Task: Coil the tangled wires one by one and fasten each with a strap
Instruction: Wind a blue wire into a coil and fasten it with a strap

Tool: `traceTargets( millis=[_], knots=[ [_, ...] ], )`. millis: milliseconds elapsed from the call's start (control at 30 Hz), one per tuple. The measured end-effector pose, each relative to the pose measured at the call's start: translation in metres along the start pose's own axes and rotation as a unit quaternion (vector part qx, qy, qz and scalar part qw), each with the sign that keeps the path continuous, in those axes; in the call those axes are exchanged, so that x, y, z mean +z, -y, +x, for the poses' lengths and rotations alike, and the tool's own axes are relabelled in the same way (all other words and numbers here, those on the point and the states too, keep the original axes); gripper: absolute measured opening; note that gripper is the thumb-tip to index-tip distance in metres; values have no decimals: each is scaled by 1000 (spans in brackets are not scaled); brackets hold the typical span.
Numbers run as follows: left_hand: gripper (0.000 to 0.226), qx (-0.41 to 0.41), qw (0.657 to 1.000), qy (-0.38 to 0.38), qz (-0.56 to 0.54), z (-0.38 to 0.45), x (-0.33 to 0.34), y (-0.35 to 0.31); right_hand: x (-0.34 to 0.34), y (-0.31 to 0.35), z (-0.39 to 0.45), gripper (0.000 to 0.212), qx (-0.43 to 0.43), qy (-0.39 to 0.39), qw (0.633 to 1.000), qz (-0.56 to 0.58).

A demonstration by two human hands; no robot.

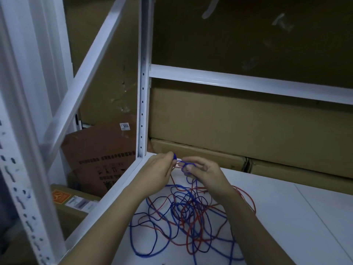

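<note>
Seen from the head camera, a person works over a white shelf surface (pixel 286 217) set in a white metal rack, both bare hands raised near the far left corner of the shelf. The left hand (pixel 158 169) pinches an end of a blue wire (pixel 177 213) between its fingertips, while the right hand (pixel 206 173), just beside it, has its fingers curled round a small loop of the same blue wire, the short stretch between the two hands pulled nearly straight. From the hands the blue wire drops to the surface, where it lies in loose loops tangled with a red wire (pixel 246 196), the heap spread beneath and between both forearms and reaching toward the near edge of the shelf. A perforated white upright post (pixel 142 104) rises just behind the left hand, with a white crossbeam (pixel 248 81) running off to the right from it. Brown cardboard boxes (pixel 248 119) are stacked behind the rack, and a darker printed carton (pixel 103 155) leans at the left, below the shelf level, bearing a small white label that reads 3055. The lighting is dim.
</note>
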State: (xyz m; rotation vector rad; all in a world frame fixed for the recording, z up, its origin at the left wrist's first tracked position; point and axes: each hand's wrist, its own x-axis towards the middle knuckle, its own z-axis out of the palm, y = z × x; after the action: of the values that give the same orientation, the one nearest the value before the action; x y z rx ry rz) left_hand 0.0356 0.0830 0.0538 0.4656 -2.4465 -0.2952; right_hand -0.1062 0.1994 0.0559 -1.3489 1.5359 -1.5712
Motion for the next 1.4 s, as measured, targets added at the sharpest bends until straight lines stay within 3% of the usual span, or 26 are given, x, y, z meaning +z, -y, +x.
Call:
traceTargets(
  millis=[100, 167, 300, 400, 467, 567, 667, 733, 833, 900, 1000, 1167, 1233, 1300, 1400],
  knots=[
    [27, 0, 997, -52, -51, -2, -1, -2, 0, -7, -2, 22, 14, -70, 996, 46],
    [26, -28, 988, -74, -132, -3, -3, -6, 1, -10, -4, 22, 34, -75, 994, 68],
    [27, -127, 930, -136, -316, 0, -11, -10, 2, -15, -5, 27, 59, -31, 996, -55],
    [27, -148, 926, -129, -322, 1, -10, -8, 0, -12, -1, 31, 28, 7, 978, -208],
    [26, -147, 939, -127, -284, 3, -6, -6, 4, -8, 3, 31, 20, 28, 940, -340],
    [29, -145, 955, -144, -214, 13, -5, 1, 15, 0, 1, 27, -25, -16, 903, -428],
    [28, -144, 961, -174, -163, 25, -11, 8, 20, 10, -1, 26, -52, -34, 937, -344],
    [29, -139, 963, -183, -142, 31, -17, 9, 19, 21, 1, 27, -18, -61, 971, -231],
    [28, -124, 966, -190, -120, 40, -24, 7, 11, 40, 14, 28, 17, -115, 989, -89],
    [28, -116, 967, -196, -116, 46, -28, 3, 6, 54, 20, 23, 12, -99, 995, -4],
    [25, -97, 966, -213, -110, 57, -37, -6, -4, 75, 30, 18, -35, -90, 995, 19],
    [23, -31, 967, -223, -115, 90, -62, -30, -23, 141, 65, 23, -141, -154, 969, 131],
    [24, -8, 964, -227, -137, 105, -74, -43, -30, 164, 79, 23, -215, -195, 950, 117],
    [24, -1, 960, -224, -168, 118, -86, -53, -35, 177, 90, 22, -293, -244, 925, 15],
    [25, -2, 958, -188, -217, 124, -96, -58, -42, 174, 96, 22, -312, -294, 896, -116]
  ],
)
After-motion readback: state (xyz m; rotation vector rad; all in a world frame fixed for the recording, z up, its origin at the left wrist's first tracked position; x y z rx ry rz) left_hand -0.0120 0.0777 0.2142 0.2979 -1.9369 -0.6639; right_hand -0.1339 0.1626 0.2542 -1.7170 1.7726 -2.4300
